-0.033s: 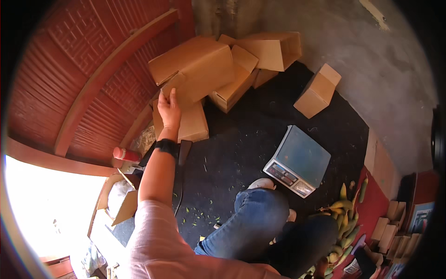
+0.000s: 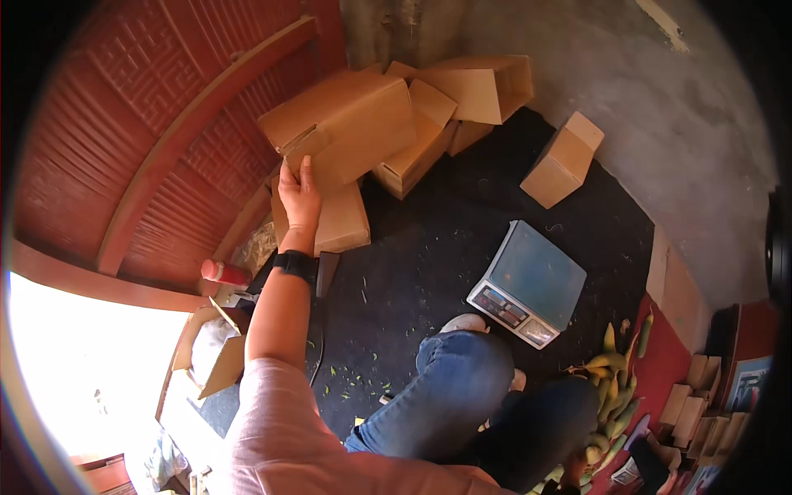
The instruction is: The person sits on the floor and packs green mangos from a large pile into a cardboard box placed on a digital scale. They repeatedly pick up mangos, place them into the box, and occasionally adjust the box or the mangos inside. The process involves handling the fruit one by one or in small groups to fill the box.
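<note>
My left hand (image 2: pixel 299 194), on an outstretched arm with a dark wristband, pinches the lower left edge of a large brown cardboard box (image 2: pixel 367 124). The box is tilted over another carton (image 2: pixel 342 219), near the red carved panel. Low at the right, my right hand (image 2: pixel 572 469) is in shadow beside a heap of long yellow-green vegetables (image 2: pixel 610 388); its fingers are too dark to make out. A flat electronic scale (image 2: pixel 540 272) stands on the black floor sheet (image 2: pixel 421 239), in front of my knees.
More cartons (image 2: pixel 474 91) lie along the grey wall, with a small open box (image 2: pixel 561 161) apart from them. A red-capped bottle (image 2: pixel 224 272) and an open carton with a white bundle (image 2: pixel 216 346) are at left. Small boxes (image 2: pixel 689 417) stack up at right.
The large cardboard box has shifted slightly left and tilted in my left hand. My right hand shows a little more beside the vegetables.
</note>
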Available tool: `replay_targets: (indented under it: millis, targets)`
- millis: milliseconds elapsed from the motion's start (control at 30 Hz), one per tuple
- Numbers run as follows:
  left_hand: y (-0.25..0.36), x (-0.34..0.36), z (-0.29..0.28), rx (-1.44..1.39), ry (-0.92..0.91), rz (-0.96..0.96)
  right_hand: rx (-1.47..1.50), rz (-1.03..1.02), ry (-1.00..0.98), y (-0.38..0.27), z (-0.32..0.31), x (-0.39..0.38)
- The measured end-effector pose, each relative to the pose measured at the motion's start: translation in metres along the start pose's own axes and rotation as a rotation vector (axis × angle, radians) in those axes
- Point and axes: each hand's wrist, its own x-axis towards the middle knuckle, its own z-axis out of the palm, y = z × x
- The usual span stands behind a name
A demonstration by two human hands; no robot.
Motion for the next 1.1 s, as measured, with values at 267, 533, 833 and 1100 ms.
replay_targets:
  millis: [267, 533, 833, 1100]
  targets:
    - [0.13, -0.043, 0.021, -0.452, 0.002, -0.359, -0.395, -0.984, -0.173, -0.263, 0.133, 0.018]
    - [0.176, -0.135, 0.099, -0.516, -0.164, -0.758, -0.515, -1.304, -0.79, -0.438, 0.302, -0.12]
    - [0.221, -0.202, 0.235, -0.513, -0.751, -0.62, -0.858, -1.119, -0.055, -0.43, 0.305, -0.055]
    - [0.142, -0.169, 0.215, 0.428, -0.753, 0.451, 0.233, -0.251, -0.418, -0.386, 0.216, 0.106]
